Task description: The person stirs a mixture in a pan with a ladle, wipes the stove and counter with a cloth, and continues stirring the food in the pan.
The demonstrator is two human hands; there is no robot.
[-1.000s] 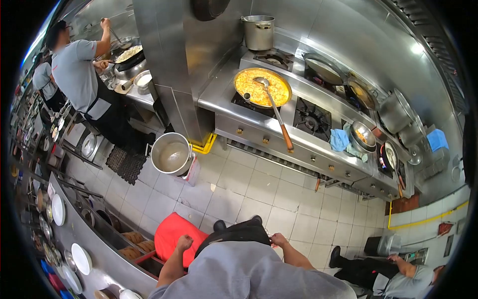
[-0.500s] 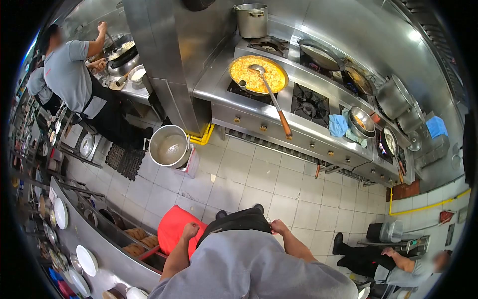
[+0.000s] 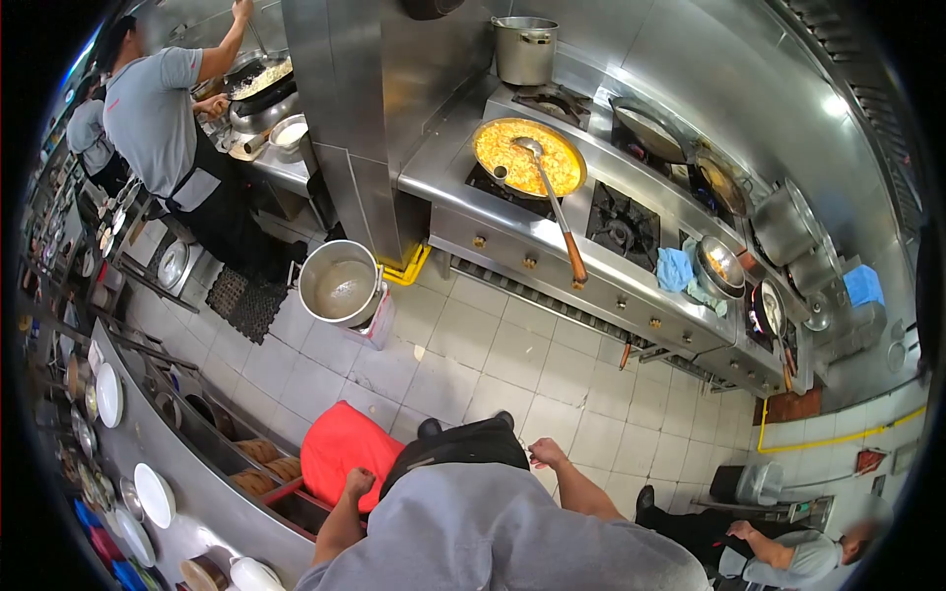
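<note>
My left hand (image 3: 361, 481) hangs at my side, fingers curled into a loose fist, with nothing seen in it. It is in front of a red cloth-like cover (image 3: 347, 453) by the counter. My right hand (image 3: 545, 452) hangs on the other side above the floor tiles, its fingers curled in and no held thing showing. Ahead on the stove (image 3: 473, 212) stands a wide pan (image 3: 507, 148) of orange-yellow food. A ladle (image 3: 555, 202) with a wooden handle rests in it, the handle jutting over the stove's front edge.
A large pot (image 3: 340, 286) stands on a low support near the pillar. One person (image 3: 168, 108) works at a wok on the left; another person (image 3: 778, 552) is at the lower right. White plates (image 3: 154, 494) line the counter (image 3: 236, 492). Blue cloth (image 3: 674, 268) lies by a steel bowl (image 3: 719, 266).
The view has shifted, so the stove and pan sit further right and slightly lower. My right hand has swung a little away from my body. The person on the left has raised an arm.
</note>
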